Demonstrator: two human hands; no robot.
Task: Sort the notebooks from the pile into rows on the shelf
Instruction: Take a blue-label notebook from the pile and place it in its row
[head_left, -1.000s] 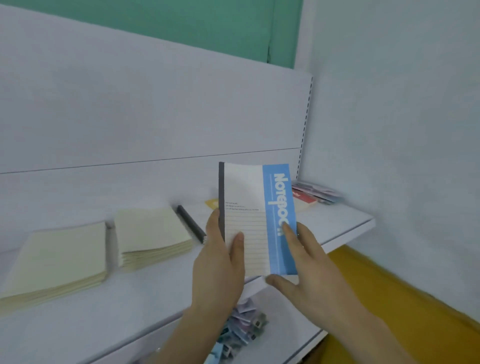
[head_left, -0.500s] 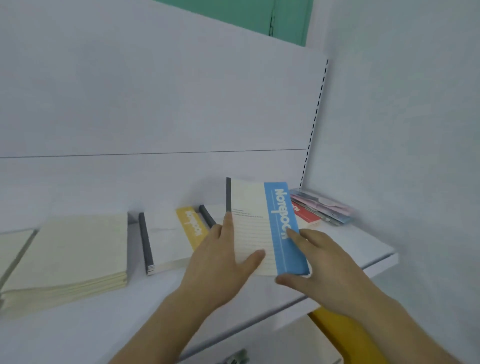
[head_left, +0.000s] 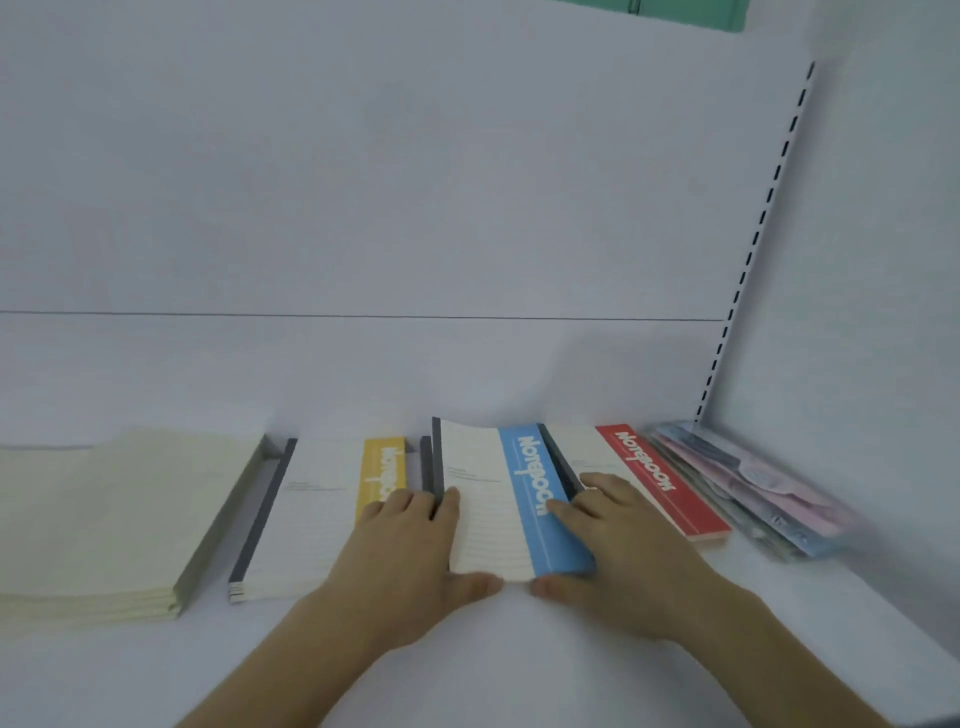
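The blue-banded notebook (head_left: 498, 499), cream-faced with a dark spine, lay on the white shelf (head_left: 519, 670) between the yellow-banded stack (head_left: 322, 514) and the red-banded one (head_left: 644, 478). The left hand (head_left: 410, 561) and right hand (head_left: 618, 556) pinched its near corners, fingers on top, thumbs at the edge.

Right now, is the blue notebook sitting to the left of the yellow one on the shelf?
No, the blue notebook lies right of the yellow notebook, between it and the red notebook.

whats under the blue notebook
A dark spine of another notebook shows at the left edge of the blue notebook, so it lies on a pile. The covers below are hidden.
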